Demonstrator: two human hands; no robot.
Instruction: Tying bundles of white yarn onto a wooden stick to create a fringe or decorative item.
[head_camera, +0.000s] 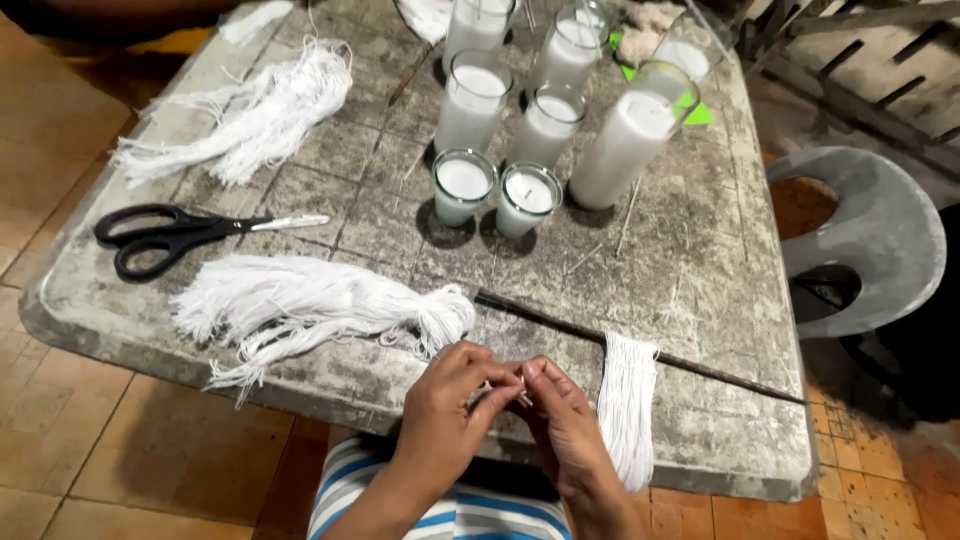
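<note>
The worn grey bench (700, 300) carries everything. Wax-filled glass candles (545, 130) stand clustered at its far side, several looking already wicked, I judge. Two loose heaps of white string (320, 305) wait uncut, with black scissors (170, 235) between them. A thin dark rod (640, 350) lies across a neat bundle of cut wicks (628, 400), so much cutting seems done. My left hand (450, 395) and right hand (560, 410) meet at the near edge, both pinched closed on one short wick piece (522, 397).
</note>
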